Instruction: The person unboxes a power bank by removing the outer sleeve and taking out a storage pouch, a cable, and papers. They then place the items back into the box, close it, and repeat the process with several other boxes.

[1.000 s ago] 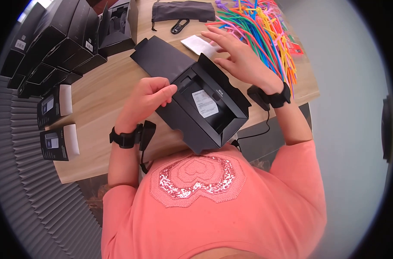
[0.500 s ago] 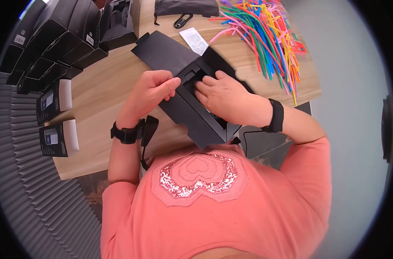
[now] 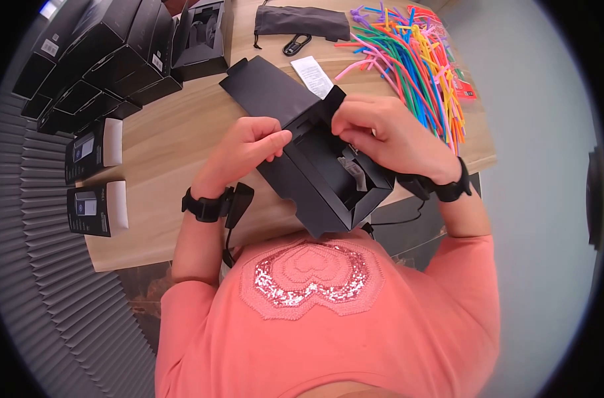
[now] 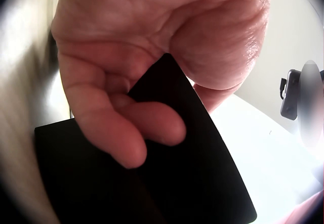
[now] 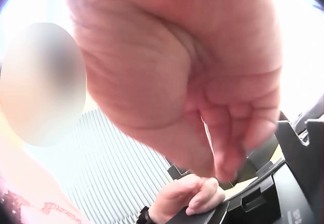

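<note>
**Both my hands on the open black box**

My left hand (image 3: 245, 147) pinches the side wall of the black box (image 3: 328, 192), thumb on one face and curled fingers (image 4: 152, 125) on the other, as the left wrist view shows close up. My right hand (image 3: 388, 136) is curled at the far end of the box, fingertips gripping a black flap (image 3: 334, 101) that stands up there; what lies under the palm I cannot tell. The box sits between my hands, tilted, its near end over the table (image 3: 163, 142) edge toward my chest. Inside it, just below my right hand, I see a bit of white paper (image 3: 356, 174).

Beyond my left hand the long lid (image 3: 265, 89) of the box lies flat. Just past my right fingertips is a white slip (image 3: 314, 74), then a grey pouch (image 3: 302, 20) with a black cable (image 3: 295, 45). Right of my right hand spreads a heap of coloured sticks (image 3: 415, 60). Far to the left of my left hand are stacked black boxes (image 3: 96, 60) and two boxes with white ends (image 3: 96, 179).
</note>
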A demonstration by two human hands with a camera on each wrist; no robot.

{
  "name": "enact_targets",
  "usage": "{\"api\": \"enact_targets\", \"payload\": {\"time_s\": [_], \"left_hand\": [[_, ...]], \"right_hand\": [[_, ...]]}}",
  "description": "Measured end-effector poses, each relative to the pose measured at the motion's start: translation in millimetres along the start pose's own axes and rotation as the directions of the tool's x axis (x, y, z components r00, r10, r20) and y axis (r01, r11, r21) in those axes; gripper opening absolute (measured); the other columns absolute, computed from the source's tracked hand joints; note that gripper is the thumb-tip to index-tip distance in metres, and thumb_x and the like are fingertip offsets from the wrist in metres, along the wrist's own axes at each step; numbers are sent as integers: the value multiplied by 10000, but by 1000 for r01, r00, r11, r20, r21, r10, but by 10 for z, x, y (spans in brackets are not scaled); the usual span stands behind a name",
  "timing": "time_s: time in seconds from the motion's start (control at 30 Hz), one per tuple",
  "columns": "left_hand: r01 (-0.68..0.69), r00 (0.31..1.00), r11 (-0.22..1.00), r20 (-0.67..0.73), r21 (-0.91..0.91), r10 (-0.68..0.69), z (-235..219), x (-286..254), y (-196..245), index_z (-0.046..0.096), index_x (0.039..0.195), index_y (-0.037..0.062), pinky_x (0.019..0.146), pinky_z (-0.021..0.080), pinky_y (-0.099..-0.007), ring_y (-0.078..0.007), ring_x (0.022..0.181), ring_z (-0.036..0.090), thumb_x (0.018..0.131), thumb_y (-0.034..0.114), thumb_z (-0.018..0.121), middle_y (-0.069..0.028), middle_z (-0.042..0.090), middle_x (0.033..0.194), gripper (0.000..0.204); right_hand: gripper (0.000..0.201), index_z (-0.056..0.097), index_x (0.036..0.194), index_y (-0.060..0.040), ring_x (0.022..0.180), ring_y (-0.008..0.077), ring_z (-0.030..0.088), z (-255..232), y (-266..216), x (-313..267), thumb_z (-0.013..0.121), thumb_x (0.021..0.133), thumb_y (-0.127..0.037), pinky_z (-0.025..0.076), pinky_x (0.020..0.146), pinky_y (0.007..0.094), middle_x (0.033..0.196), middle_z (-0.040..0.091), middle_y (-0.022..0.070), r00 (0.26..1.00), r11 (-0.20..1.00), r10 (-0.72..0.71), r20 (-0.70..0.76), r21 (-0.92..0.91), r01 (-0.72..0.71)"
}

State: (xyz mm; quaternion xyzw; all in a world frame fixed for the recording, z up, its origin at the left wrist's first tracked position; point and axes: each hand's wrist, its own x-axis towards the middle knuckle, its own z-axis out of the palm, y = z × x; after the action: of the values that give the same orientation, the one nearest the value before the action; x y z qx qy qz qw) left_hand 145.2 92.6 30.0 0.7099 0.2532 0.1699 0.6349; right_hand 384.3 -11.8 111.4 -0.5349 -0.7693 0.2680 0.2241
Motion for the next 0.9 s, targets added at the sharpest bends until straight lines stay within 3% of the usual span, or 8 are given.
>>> {"api": "enact_targets", "payload": {"time_s": [0.07, 0.17, 0.27, 0.5, 0.6, 0.67, 0.73, 0.9], "left_hand": [[-2, 1000, 1000, 7, 6, 2, -12, 3, -3, 580, 720, 41, 590, 394, -231, -52, 653, 511, 977, 222, 594, 20, 570, 683, 315], [-10, 1000, 1000, 14, -15, 10, -20, 13, -19, 583, 724, 41, 596, 396, -231, -54, 656, 512, 978, 217, 595, 21, 569, 687, 309], [-16, 1000, 999, 9, -39, 17, -17, 11, -41, 588, 728, 41, 602, 399, -229, -54, 657, 512, 978, 210, 596, 23, 567, 688, 302], [-12, 1000, 998, 16, -58, 13, -19, 3, -26, 591, 731, 40, 609, 401, -226, -51, 661, 508, 978, 215, 604, 27, 562, 690, 303], [-7, 999, 1000, 38, -23, 7, -43, 3, -26, 582, 732, 39, 611, 402, -226, -52, 667, 506, 976, 217, 606, 25, 563, 694, 303], [-9, 999, 1000, 40, -27, 10, -50, 10, -41, 578, 737, 39, 613, 403, -227, -53, 668, 505, 976, 219, 605, 24, 562, 695, 300], [-7, 999, 1000, 51, -29, 9, -46, 4, -47, 574, 741, 39, 614, 404, -228, -54, 670, 504, 975, 221, 604, 22, 561, 697, 298], [-85, 996, 996, 4, -27, 85, -84, 2, -37, 569, 765, 47, 616, 400, -227, -45, 702, 504, 987, 229, 581, 25, 571, 744, 288]], "right_hand": [[279, 636, 1083, -22, 953, 286, 613, -34, 35, -61, 701, 813, 11, 503, 809, 354, 1085, 638, 104, 991, 998, -38, 127, -47, 44], [532, 611, 1304, -74, 1076, 277, 556, 111, -76, -186, 729, 786, -88, 487, 877, 367, 1300, 572, 87, 911, 829, 12, 413, -514, 222], [434, 641, 1212, -54, 981, 256, 559, 326, -58, -223, 682, 782, -96, 495, 825, 355, 1198, 586, 83, 935, 633, 60, 349, -738, 235], [223, 644, 990, -49, 924, 235, 574, 427, 102, -199, 649, 768, -73, 500, 781, 342, 952, 544, 67, 921, 706, -23, 389, -646, 291], [143, 634, 941, -30, 887, 265, 610, 315, 109, -137, 656, 803, -60, 507, 754, 368, 935, 583, 94, 945, 827, 4, 328, -532, 181], [108, 596, 938, -18, 811, 292, 621, 124, 93, -51, 649, 850, -53, 503, 726, 372, 877, 605, 108, 998, 987, -63, -26, -147, 59], [143, 534, 937, -2, 797, 431, 592, -89, 131, 110, 630, 837, -35, 477, 676, 430, 821, 587, 219, 980, 980, -52, -194, -199, 12], [268, 576, 1120, 7, 829, 362, 676, -284, 582, 471, 654, 889, -102, 516, 688, 388, 859, 664, 184, 918, 973, 180, -354, -73, -219]]}}
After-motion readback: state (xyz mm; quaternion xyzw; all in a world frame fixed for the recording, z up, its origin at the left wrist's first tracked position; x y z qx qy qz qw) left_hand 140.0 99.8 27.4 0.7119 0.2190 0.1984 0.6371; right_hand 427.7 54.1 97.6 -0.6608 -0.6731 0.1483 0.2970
